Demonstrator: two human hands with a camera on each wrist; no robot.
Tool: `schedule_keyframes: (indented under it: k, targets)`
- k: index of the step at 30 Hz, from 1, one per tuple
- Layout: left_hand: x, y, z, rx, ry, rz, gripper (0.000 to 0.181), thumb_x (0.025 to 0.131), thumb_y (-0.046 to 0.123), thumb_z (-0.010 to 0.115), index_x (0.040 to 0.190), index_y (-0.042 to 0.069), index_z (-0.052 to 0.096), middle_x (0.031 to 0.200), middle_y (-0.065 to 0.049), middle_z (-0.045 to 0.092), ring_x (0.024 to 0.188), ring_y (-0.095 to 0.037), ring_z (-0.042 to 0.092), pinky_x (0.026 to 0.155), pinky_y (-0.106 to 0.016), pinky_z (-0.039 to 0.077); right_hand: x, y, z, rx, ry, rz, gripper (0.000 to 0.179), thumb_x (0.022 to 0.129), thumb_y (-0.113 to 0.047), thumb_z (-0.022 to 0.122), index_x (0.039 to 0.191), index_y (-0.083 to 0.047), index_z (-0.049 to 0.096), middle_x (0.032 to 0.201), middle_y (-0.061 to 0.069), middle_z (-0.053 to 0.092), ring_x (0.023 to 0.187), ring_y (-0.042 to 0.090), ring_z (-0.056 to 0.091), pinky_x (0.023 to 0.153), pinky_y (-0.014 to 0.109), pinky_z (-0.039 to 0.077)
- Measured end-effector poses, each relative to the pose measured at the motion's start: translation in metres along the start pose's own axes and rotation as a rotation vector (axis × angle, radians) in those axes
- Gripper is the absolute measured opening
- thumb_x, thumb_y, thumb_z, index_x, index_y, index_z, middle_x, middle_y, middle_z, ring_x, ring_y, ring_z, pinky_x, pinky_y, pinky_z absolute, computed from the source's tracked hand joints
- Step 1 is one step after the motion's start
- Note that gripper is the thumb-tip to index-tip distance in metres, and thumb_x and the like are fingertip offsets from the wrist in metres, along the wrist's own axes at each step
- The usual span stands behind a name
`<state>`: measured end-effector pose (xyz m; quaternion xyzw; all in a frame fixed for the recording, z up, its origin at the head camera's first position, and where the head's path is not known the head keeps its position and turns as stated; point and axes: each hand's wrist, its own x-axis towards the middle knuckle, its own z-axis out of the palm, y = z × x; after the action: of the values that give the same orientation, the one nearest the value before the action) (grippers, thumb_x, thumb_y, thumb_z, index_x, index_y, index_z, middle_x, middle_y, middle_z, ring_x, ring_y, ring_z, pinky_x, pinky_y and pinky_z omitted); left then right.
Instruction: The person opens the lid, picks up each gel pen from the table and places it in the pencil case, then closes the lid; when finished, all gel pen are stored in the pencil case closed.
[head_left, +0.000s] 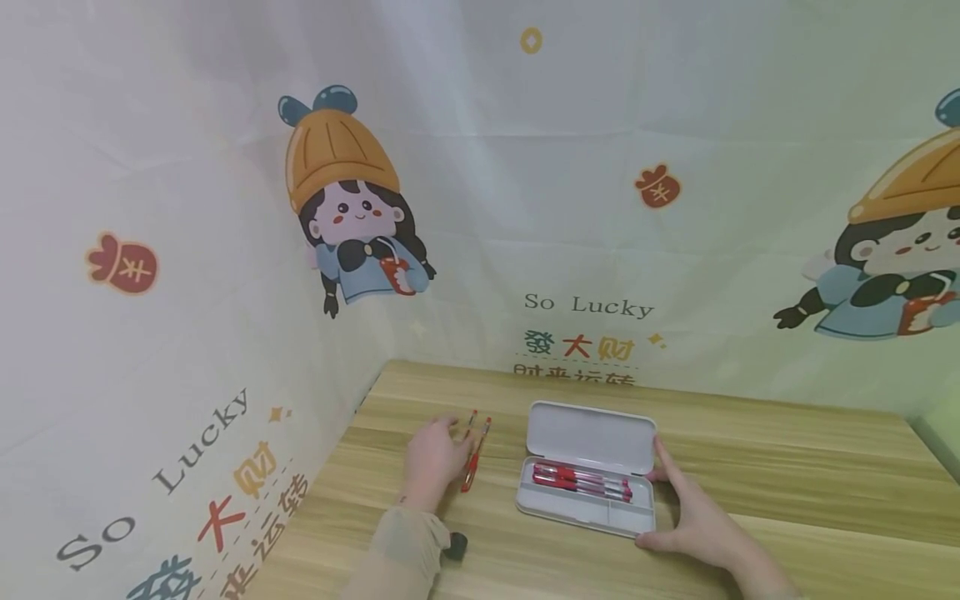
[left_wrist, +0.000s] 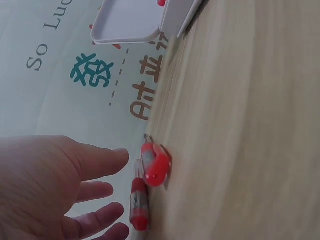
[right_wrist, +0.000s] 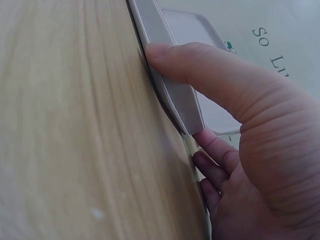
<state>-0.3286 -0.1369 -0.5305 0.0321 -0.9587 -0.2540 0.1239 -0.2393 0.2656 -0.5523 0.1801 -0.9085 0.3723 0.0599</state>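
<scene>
A light grey pencil case lies on the table with its lid raised. Several red pens fill its rear compartment. My right hand grips the case's right end, thumb on the front corner and fingers behind; the thumb presses the case wall in the right wrist view. To the left of the case, my left hand reaches beside two loose red pens. In the left wrist view its fingers are extended, with a small gap between them and the nearer pen.
The wooden table ends at a printed cloth that hangs behind and at the left. A small black object sits at the left sleeve cuff. The case's front compartments hold no pens.
</scene>
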Motion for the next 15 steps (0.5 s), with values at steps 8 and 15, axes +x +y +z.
schedule_keyframes:
  k: [8, 15]
  targets:
    - [0.0014, -0.0071, 0.0042, 0.046, -0.042, -0.037, 0.051, 0.096, 0.039, 0.083, 0.133, 0.005, 0.074, 0.128, -0.019, 0.080, 0.116, -0.043, 0.075, 0.099, -0.057, 0.062, 0.0008, 0.0022, 0.0013, 0.033, 0.001, -0.014, 0.152, 0.066, -0.037, 0.105, 0.177, -0.005, 0.006, 0.141, 0.011, 0.068, 0.142, 0.044, 0.056, 0.115, 0.003, 0.021]
    - [0.0005, -0.0054, 0.0011, 0.034, -0.079, -0.078, 0.046, 0.095, 0.037, 0.085, 0.128, 0.005, 0.077, 0.127, -0.016, 0.081, 0.117, -0.042, 0.076, 0.099, -0.056, 0.062, 0.0005, 0.0005, 0.0003, 0.002, -0.001, -0.002, 0.153, 0.066, -0.038, 0.105, 0.177, -0.006, 0.005, 0.143, 0.011, 0.068, 0.143, 0.044, 0.057, 0.123, 0.024, 0.034]
